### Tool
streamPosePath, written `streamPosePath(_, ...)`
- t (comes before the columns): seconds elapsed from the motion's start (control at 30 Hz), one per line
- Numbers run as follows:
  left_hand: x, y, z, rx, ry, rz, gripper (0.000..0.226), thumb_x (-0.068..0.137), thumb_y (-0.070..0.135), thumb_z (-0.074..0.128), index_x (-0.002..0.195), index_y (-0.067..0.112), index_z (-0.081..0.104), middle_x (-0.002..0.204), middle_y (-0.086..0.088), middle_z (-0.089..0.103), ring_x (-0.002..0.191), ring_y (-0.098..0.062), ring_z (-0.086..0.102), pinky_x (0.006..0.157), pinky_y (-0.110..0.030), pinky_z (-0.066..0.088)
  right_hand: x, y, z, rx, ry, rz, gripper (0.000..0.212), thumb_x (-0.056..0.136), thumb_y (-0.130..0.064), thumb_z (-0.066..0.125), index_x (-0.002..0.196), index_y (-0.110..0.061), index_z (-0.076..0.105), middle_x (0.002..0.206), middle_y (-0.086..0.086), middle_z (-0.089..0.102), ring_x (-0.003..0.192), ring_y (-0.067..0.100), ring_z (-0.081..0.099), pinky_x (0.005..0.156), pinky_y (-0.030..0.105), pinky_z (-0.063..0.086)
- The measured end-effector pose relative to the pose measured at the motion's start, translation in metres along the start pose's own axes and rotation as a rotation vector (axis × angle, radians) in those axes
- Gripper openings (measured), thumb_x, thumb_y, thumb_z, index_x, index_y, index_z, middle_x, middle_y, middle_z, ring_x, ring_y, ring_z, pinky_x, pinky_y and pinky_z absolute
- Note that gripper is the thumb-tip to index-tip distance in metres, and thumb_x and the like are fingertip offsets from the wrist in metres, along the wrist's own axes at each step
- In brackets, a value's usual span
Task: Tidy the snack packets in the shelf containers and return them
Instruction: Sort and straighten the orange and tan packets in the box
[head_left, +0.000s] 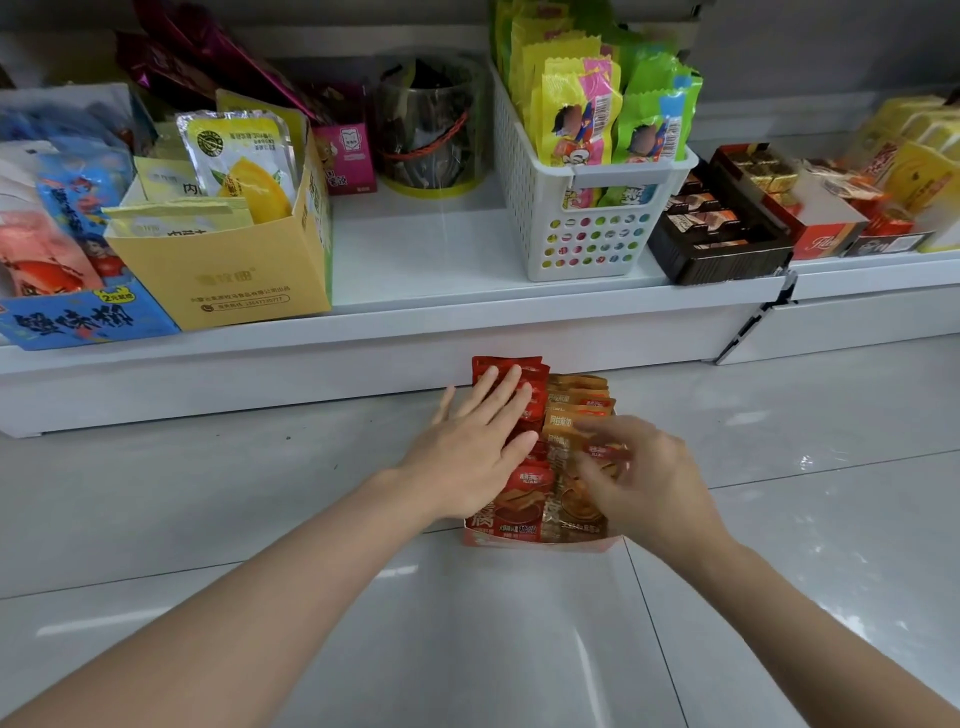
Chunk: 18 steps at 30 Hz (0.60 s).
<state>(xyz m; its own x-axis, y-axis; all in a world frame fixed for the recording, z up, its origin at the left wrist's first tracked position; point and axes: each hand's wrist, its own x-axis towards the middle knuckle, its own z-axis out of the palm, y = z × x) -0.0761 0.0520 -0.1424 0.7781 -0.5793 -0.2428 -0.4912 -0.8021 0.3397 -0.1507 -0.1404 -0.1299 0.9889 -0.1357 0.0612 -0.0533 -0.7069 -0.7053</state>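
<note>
Snack box on floor below shelf, likely for easier sorting. Left hand flat, fingers straight, steadying red packets. Right hand pinches one brown packet, probably squaring the row.

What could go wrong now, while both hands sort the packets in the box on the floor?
1. The red packets stand above the box's low front wall; under the flat left hand they might tip out.
2. The right hand's fingers pinch one brown packet; pulling may disturb its neighbours.
</note>
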Motion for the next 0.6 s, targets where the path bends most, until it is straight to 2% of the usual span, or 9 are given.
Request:
streamPosePath(0.07,0.000,-0.004,-0.004,0.022,0.073,0.020,0.069,0.095,0.064,0.001,0.155,0.033,-0.009,0.159,0.016,-0.023,0.145,-0.004,-0.027,0.120,-0.041,-0.017,0.006,0.007,0.002,-0.304,-0.005,-0.155,0.040,0.082,-0.015,0.077,0.122,-0.015,0.070,0.119,0.001,0.070,0.108,0.024,0.063,0.092,0.032,0.050)
streamPosePath(0.1,0.001,-0.006,-0.006,0.015,0.084,0.021,0.068,0.095,0.064,0.001,0.155,0.033,-0.009,0.159,0.017,-0.023,0.145,-0.003,-0.027,0.121,-0.041,-0.017,0.009,0.009,0.005,-0.400,-0.040,-0.168,0.043,0.082,-0.017,0.078,0.124,-0.016,0.069,0.123,0.002,0.069,0.111,0.029,0.061,0.093,0.041,0.049)
streamPosePath(0.13,0.002,-0.005,-0.007,0.007,0.055,0.018,0.067,0.097,0.063,0.003,0.155,0.033,-0.010,0.159,0.017,-0.024,0.145,-0.003,-0.027,0.122,-0.041,-0.015,0.010,0.011,0.008,-0.446,-0.067,-0.166,0.042,0.082,-0.017,0.078,0.124,-0.018,0.069,0.121,0.001,0.069,0.110,0.031,0.061,0.090,0.044,0.050)
streamPosePath(0.23,0.002,-0.001,-0.003,-0.002,-0.064,-0.018,0.064,0.101,0.058,0.011,0.156,0.031,-0.010,0.160,0.014,-0.025,0.145,-0.005,-0.028,0.123,-0.042,-0.012,0.009,0.025,0.011,-0.451,0.037,-0.209,0.035,0.073,0.001,0.079,0.104,-0.017,0.077,0.097,0.002,0.075,0.083,0.034,0.066,0.067,0.041,0.057)
streamPosePath(0.3,0.000,-0.001,-0.005,-0.006,-0.050,-0.020,0.065,0.101,0.058,0.012,0.156,0.031,-0.009,0.161,0.012,-0.024,0.146,-0.006,-0.027,0.123,-0.042,-0.013,0.008,0.034,0.008,-0.466,0.130,-0.235,0.034,0.069,0.008,0.081,0.095,-0.014,0.078,0.088,0.004,0.076,0.071,0.034,0.066,0.058,0.038,0.057)
streamPosePath(0.37,-0.005,-0.002,-0.009,-0.041,0.058,-0.013,0.066,0.100,0.060,0.013,0.156,0.033,-0.010,0.161,0.011,-0.023,0.147,-0.007,-0.024,0.121,-0.038,-0.013,0.007,0.036,0.008,-0.483,0.117,-0.233,0.032,0.069,0.007,0.081,0.095,-0.012,0.078,0.087,0.005,0.076,0.072,0.034,0.066,0.058,0.039,0.057)
streamPosePath(0.47,-0.003,-0.001,-0.015,-0.024,0.175,0.013,0.071,0.097,0.064,0.010,0.155,0.030,-0.011,0.161,0.009,-0.023,0.148,-0.009,-0.023,0.121,-0.036,-0.013,0.011,0.033,0.010,-0.503,0.051,-0.169,0.022,0.076,-0.002,0.078,0.097,-0.011,0.076,0.089,0.005,0.075,0.081,0.034,0.064,0.069,0.042,0.054)
streamPosePath(0.6,0.016,0.002,-0.017,0.041,0.013,-0.063,0.074,0.100,0.062,0.011,0.156,0.022,-0.015,0.162,0.004,-0.025,0.148,-0.012,-0.024,0.123,-0.044,-0.010,0.009,0.030,0.007,-0.563,0.052,-0.133,0.019,0.081,-0.015,0.078,0.100,-0.014,0.075,0.091,0.002,0.075,0.089,0.033,0.063,0.076,0.042,0.049)
